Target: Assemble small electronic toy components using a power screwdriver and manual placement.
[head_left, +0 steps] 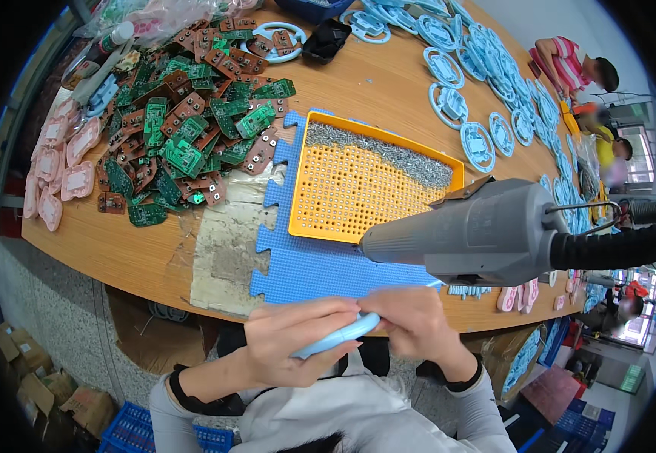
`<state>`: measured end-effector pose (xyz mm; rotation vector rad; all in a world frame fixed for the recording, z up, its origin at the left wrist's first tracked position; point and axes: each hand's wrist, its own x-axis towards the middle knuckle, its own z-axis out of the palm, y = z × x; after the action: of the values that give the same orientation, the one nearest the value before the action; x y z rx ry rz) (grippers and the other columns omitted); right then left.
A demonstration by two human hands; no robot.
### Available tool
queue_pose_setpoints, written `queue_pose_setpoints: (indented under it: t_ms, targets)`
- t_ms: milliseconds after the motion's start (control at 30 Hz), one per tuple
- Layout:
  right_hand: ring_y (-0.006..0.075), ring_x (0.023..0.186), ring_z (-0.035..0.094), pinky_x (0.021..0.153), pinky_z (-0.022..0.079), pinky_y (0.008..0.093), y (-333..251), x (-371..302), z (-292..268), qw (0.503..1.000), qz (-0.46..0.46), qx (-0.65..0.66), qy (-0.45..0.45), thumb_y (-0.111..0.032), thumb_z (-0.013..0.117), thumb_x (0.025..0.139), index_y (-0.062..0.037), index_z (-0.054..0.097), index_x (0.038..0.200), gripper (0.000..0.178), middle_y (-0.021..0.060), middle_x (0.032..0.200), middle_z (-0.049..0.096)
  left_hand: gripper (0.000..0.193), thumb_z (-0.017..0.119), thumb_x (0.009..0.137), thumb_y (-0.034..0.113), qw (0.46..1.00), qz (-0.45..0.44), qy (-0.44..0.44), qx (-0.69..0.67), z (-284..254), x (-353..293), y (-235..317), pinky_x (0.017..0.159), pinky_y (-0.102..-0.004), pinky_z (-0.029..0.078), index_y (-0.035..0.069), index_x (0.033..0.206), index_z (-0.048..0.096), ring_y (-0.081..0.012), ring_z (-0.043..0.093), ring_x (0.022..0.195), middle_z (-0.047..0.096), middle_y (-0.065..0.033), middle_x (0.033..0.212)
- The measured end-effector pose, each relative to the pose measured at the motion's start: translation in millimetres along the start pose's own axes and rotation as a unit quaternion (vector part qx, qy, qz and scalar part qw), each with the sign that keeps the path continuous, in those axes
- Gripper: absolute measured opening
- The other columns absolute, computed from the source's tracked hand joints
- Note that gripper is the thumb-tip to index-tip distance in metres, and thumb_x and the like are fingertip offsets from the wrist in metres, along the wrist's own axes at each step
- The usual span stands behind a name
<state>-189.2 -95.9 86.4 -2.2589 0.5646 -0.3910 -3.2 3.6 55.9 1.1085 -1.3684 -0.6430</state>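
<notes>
Near the wooden table's (388, 92) edge, a pale-blue curved part (339, 337) is held by the left hand (281, 340), the right hand (416, 318) too blurred to tell, six o'clock from the yellow tray (300, 189), where a loosened grasp could drop it.

No words or numbers can be read: faint marks on the grey screwdriver (486, 226), right of the yellow tray (343, 189), and on green circuit boards (184, 157), left of it, cannot be made out.
</notes>
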Motion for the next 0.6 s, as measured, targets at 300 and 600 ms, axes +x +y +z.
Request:
queue_pose_setpoints:
  t_ms: [300,600]
  targets:
    - [0.0254,0.093,0.062,0.083,0.05,0.0385,5,42,-9,0.959,0.065,0.217,0.172,-0.048,0.073,0.08,0.0007,0.043,0.125,0.072,0.0155,0.102,0.062,0.029,0.064,0.083,0.019,0.913,0.292,-0.177,0.222,12,4,-38,0.095,-0.037,0.05,-0.001,0.104,0.067,-0.0283,0.061,0.112,0.064,-0.0158,0.117]
    - [0.0174,0.051,0.053,0.048,0.048,0.0302,10,64,4,0.891,-0.019,0.387,0.237,-0.074,0.059,0.077,-0.0054,0.038,0.109,0.078,0.0052,0.065,0.054,0.044,0.052,0.086,0.025,0.856,0.226,-0.342,0.315,15,-1,-47,0.111,-0.0418,0.035,0.007,0.125,0.06,-0.0322,0.044,0.131,0.05,-0.0147,0.138]
